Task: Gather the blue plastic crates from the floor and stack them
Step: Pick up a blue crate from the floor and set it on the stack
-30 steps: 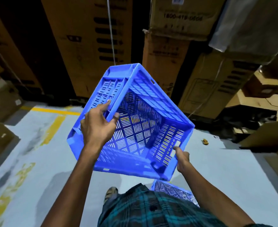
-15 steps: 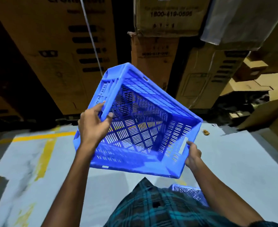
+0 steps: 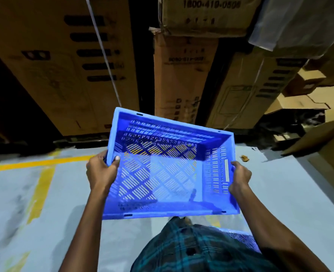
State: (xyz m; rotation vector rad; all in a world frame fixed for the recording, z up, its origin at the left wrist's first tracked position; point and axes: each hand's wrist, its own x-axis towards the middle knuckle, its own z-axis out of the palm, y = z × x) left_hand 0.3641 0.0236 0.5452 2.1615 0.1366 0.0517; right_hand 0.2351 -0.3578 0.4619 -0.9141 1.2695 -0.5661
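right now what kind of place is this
Most likely a warehouse or stockroom: tall printed cardboard cartons stand stacked in rows, yellow lane lines are painted on the grey floor, and both hands hold a blue plastic crate.

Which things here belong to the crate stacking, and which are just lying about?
Job: held blue crate, left hand and right hand gripping its sides; second blue crate below.
Lying about: cardboard boxes, floor scrap, yellow floor lines.
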